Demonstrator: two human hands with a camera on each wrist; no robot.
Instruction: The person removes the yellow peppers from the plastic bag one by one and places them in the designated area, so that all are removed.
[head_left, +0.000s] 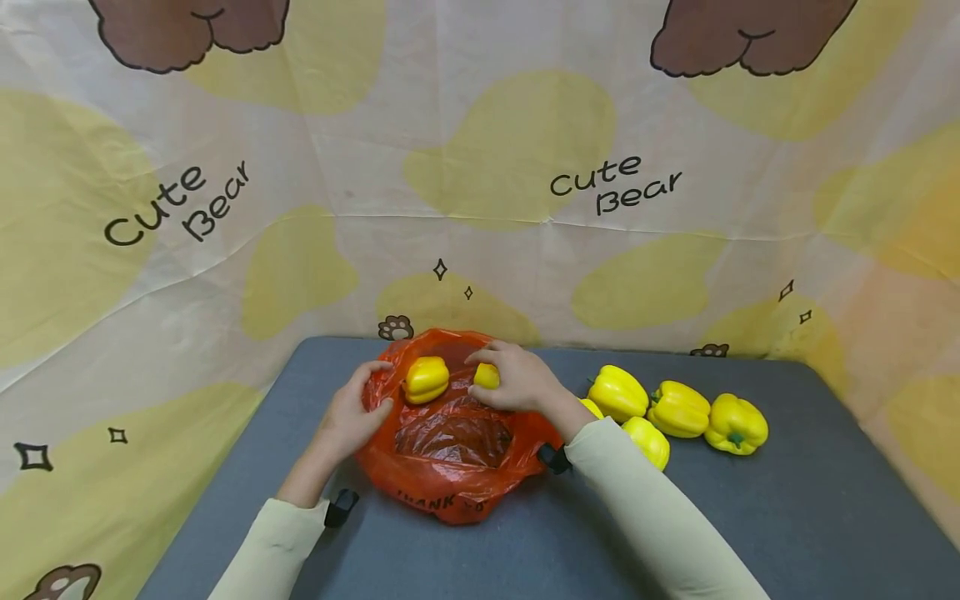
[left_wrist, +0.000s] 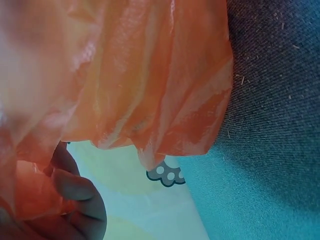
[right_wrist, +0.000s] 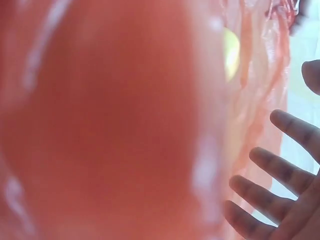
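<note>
A red plastic bag (head_left: 450,479) with dark lettering sits on the table with its mouth spread wide. My left hand (head_left: 352,412) grips the bag's left rim; in the left wrist view its curled fingers (left_wrist: 77,187) hold the thin film. One yellow bell pepper (head_left: 426,380) lies inside the bag near that hand. Over the bag's right side is my right hand (head_left: 517,382), and another yellow bell pepper (head_left: 487,376) shows between its thumb and fingers. The right wrist view shows these fingers (right_wrist: 285,170) spread and straight, with nothing held, beside the bag.
Several more yellow bell peppers (head_left: 678,408) lie grouped on the grey table (head_left: 750,517), right of the bag. My right forearm partly covers some of them. A printed cloth (head_left: 480,167) hangs behind the table and along its sides.
</note>
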